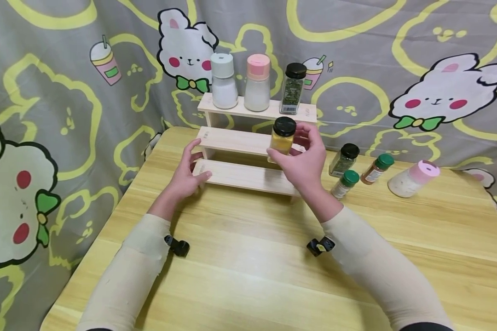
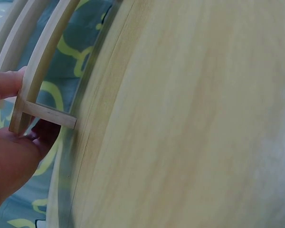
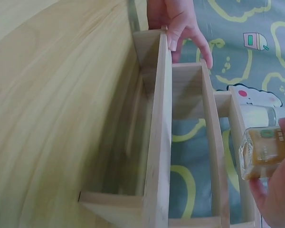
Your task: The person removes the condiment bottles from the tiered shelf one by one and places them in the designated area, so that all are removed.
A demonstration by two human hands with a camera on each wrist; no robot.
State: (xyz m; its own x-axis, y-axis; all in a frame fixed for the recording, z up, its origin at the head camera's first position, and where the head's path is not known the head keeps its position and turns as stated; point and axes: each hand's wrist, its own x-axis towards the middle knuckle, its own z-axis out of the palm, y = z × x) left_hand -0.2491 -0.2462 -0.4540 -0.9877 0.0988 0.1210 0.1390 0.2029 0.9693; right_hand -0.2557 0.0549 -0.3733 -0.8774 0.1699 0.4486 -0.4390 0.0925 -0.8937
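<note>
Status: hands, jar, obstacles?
Right hand holding black-capped, yellow-filled glass jar aloft. Left hand gripping pale wooden tiered shelf. Small green-capped jar near right wrist.

Three bottles (image 1: 257, 87) atop a rack (image 1: 244, 177), jar (image 1: 282, 138) apparently over its middle tier, four containers (image 1: 373, 174) right, curtain (image 1: 356, 41) behind

No words, brand or number can be read for certain. The yellow-filled jar (image 3: 267, 146) bears pale lettering and a round green mark (image 3: 266, 134), both too blurred to make out. The black-lidded herb jar on the wooden rack (image 1: 236, 138) has a white label (image 1: 289, 109) with dark bars like a barcode at its foot, and lettering above too small to tell. Small dark print marks the right end of the rack's top tier (image 1: 308, 113) and the left end of its middle tier (image 1: 205, 134); neither is legible. On the counter (image 1: 240, 276), the green-lidded red-brown jar (image 1: 373, 174) wears a pale label, its text unreadable.
</note>
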